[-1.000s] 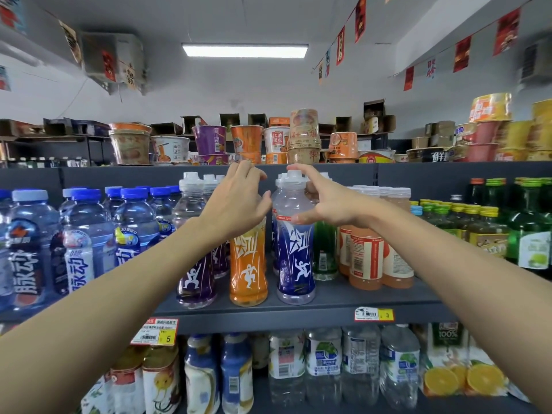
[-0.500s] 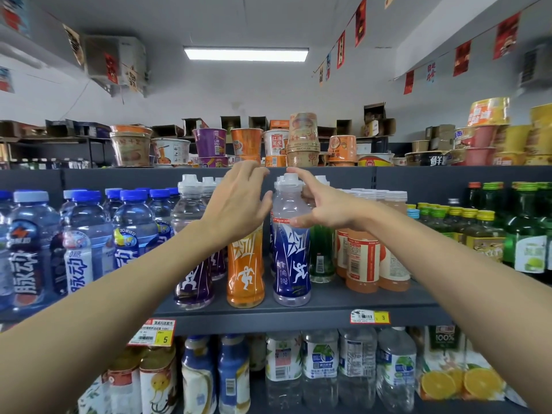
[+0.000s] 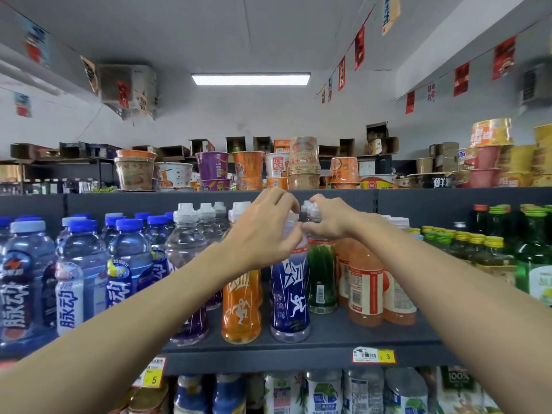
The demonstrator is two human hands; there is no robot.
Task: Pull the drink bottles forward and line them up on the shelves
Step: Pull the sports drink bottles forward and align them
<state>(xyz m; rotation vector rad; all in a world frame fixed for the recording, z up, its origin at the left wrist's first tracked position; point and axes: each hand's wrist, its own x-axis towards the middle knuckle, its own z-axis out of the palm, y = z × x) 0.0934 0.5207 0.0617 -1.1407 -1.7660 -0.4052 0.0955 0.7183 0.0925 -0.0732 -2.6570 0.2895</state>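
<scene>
Two hands at bottle tops on a shop shelf.
Left hand [image 3: 263, 231] curled around blue bottle [image 3: 289, 297] neck; right hand [image 3: 330, 221] pinching green bottle [image 3: 322, 273] cap, orange bottle [image 3: 241, 306] alongside on shelf [image 3: 298, 348].

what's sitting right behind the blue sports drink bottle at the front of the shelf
Behind the blue-labelled clear plastic sports bottle, a green-filled clear bottle stands slightly to its right. Whatever is directly behind is hidden by the bottle and the left hand.
</scene>
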